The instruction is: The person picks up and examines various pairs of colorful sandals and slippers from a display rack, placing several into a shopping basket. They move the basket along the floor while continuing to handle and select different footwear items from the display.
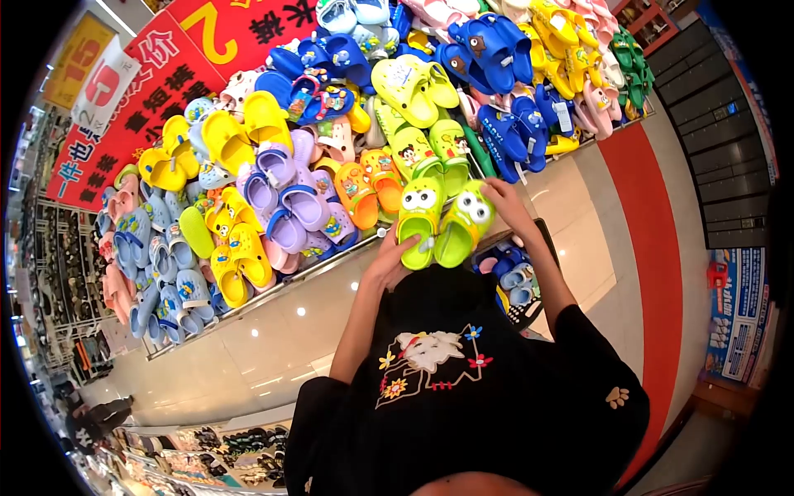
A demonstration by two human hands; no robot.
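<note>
A pair of lime-green clogs with big white cartoon eyes, the left clog and the right clog, is held in front of my chest at the front edge of the shoe display. My left hand closes on the left clog's side near the heel. With its fingers around the toe end, my right hand grips the other clog. A small pale tag lies between the two shoes. Just beyond them are green clogs with cartoon figures and orange clogs.
Heaped clogs fill the display: purple ones, yellow ones, light blue ones and dark blue ones. A bin of shoes stands low by my right forearm. Red price banners hang at the back left. A red floor stripe runs along the right.
</note>
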